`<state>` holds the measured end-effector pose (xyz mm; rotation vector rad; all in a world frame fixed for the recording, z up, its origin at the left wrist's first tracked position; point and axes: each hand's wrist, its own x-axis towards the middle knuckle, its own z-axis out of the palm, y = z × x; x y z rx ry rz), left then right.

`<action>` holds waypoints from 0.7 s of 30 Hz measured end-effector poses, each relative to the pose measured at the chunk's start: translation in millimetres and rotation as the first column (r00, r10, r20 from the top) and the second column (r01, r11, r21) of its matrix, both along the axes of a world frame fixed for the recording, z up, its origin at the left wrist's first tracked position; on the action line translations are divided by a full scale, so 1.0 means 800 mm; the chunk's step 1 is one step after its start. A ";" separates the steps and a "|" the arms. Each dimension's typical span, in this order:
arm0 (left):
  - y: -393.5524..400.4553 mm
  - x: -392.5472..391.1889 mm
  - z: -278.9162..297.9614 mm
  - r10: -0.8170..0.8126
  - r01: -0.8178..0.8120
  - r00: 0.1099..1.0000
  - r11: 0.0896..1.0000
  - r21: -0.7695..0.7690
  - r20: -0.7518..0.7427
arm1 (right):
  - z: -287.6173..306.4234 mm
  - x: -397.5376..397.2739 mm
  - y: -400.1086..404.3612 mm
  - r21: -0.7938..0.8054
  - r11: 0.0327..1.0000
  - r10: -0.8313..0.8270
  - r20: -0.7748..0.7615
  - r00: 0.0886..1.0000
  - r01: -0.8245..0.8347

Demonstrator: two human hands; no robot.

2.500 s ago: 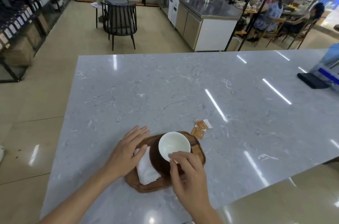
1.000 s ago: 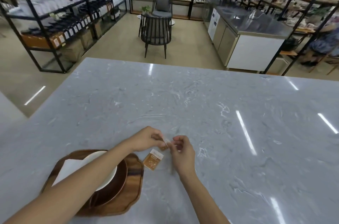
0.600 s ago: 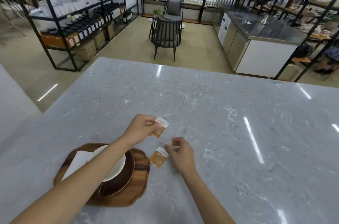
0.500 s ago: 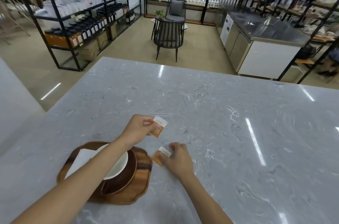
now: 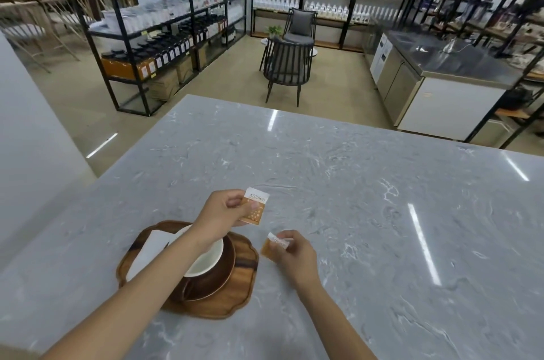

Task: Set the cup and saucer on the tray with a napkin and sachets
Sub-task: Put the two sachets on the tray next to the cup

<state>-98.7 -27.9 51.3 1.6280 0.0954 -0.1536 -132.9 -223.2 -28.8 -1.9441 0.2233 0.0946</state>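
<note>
Nearest the camera, two bare forearms reach out over the grey marble desk [image 5: 368, 197]. The left one crosses above a scalloped wooden tray [image 5: 235, 289] that lies on the desk close to the near edge. On that tray sits a dark brown saucer [image 5: 219, 274] with a white cup [image 5: 207, 259] on it, and a folded white napkin [image 5: 147, 252] lies on the tray's left part, partly hidden by the arm. So cup, saucer and napkin look already in place, and the step in hand is the sachets.

Just right of the tray, the right hand [image 5: 295, 258] has its grip closed around an orange sachet [image 5: 272, 244] with a white end, low over the desk; whether the sachet touches the surface I cannot tell. A little farther out, the left hand [image 5: 220, 216] is raised above the tray's far rim, its grip closed by thumb and fingers on a second sachet [image 5: 254, 209], orange with white dots and a printed white band, held upright and clear of the desk.

The next move, as I judge it, calls for bringing both sachets back over the tray and laying them flat on a bare patch of wood, likely the right part beside the saucer, without knocking the cup.

Beyond the desk stand a dark chair [image 5: 287, 65] and black shelving [image 5: 164, 29] with bottles.
</note>
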 end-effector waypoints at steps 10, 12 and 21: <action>-0.003 -0.058 -0.006 -0.065 0.056 0.995 0.992 -0.117 -0.072 | 0.085 -0.027 -0.031 0.434 0.901 0.006 0.029 1.000 -0.018; -0.008 -0.072 -0.003 -0.098 0.091 0.994 0.988 -0.124 -0.047 | 0.099 -0.033 -0.030 0.473 0.878 0.060 0.035 0.998 -0.070; -0.024 -0.109 -0.004 -0.069 0.063 0.998 0.946 -0.317 -0.009 | 0.103 -0.045 -0.019 0.488 0.864 0.119 0.044 0.992 -0.125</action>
